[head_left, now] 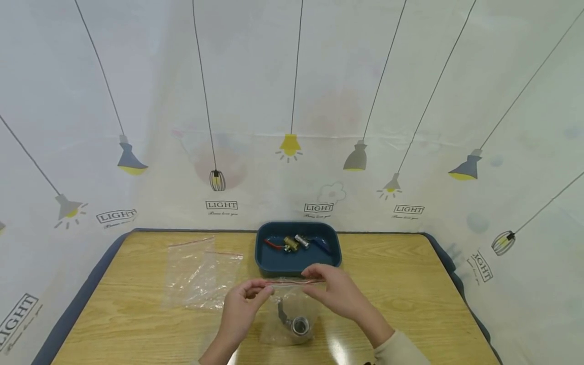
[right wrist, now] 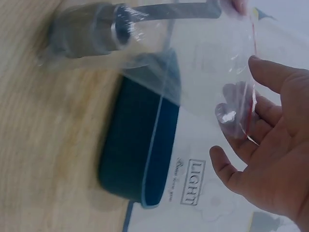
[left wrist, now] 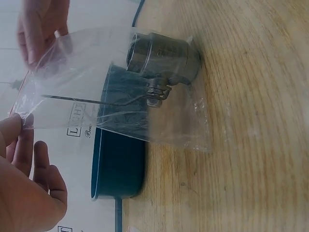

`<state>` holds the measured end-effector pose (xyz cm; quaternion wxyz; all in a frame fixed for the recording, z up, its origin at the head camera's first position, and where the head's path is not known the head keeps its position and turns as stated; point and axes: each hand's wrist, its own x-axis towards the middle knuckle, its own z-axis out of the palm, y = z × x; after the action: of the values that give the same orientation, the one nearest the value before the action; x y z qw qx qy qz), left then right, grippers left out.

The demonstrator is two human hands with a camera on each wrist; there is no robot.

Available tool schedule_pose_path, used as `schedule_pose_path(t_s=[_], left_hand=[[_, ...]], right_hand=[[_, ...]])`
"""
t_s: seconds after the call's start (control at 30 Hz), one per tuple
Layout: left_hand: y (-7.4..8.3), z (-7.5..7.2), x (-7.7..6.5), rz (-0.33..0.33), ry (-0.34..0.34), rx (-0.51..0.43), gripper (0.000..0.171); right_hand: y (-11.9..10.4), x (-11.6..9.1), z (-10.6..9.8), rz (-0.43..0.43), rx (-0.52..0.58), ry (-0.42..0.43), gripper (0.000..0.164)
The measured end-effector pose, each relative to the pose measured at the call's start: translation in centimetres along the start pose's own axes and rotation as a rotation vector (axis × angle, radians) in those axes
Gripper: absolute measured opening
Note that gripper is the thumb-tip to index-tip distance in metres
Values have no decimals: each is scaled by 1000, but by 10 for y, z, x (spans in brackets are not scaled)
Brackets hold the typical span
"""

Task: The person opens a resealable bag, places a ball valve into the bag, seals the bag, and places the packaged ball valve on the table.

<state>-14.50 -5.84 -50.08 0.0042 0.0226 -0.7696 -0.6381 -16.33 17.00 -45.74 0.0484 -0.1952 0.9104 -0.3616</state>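
A clear zip bag (head_left: 270, 332) with a red-lined mouth is held upright over the table. Inside, at its bottom, sits a metal ball valve (head_left: 300, 326), its lever (left wrist: 77, 99) pointing up toward the mouth. My left hand (head_left: 239, 309) pinches the left end of the bag's mouth between thumb and fingers. At the right end, my right hand (head_left: 342, 294) holds the red-lined edge, thumb on the near side and fingers behind the plastic. The right wrist view shows those fingers (right wrist: 227, 113) through the film. The mouth's two sides look close together; whether the zip is sealed I cannot tell.
Behind the hands stands a dark blue bin (head_left: 259, 258) with a red-handled brass valve (head_left: 290, 244), a silver fitting (head_left: 301, 241) and a blue handle (head_left: 321, 246). Two flat zip bags (head_left: 182, 268) overlap on the wooden table (head_left: 137, 324) at left. A lamp-printed curtain (head_left: 255, 101) surrounds the table.
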Motion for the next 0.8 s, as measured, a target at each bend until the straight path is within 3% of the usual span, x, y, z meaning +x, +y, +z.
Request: schedule_pose_path(t_s=[0.27, 0.43, 0.67, 0.8], left_hand=[[-3, -1, 0, 38, -15, -15, 19], [-4, -3, 1, 98, -1, 13, 14], [-2, -5, 0, 116, 10, 29, 12], [0, -5, -1, 159, 23, 39, 7]], right_hand=[[-32, 17, 6, -128, -310, -23, 29], [-44, 26, 13, -136, -342, -51, 22], [-48, 28, 18, -142, -333, -44, 17], [-49, 29, 18, -142, -341, -43, 16]])
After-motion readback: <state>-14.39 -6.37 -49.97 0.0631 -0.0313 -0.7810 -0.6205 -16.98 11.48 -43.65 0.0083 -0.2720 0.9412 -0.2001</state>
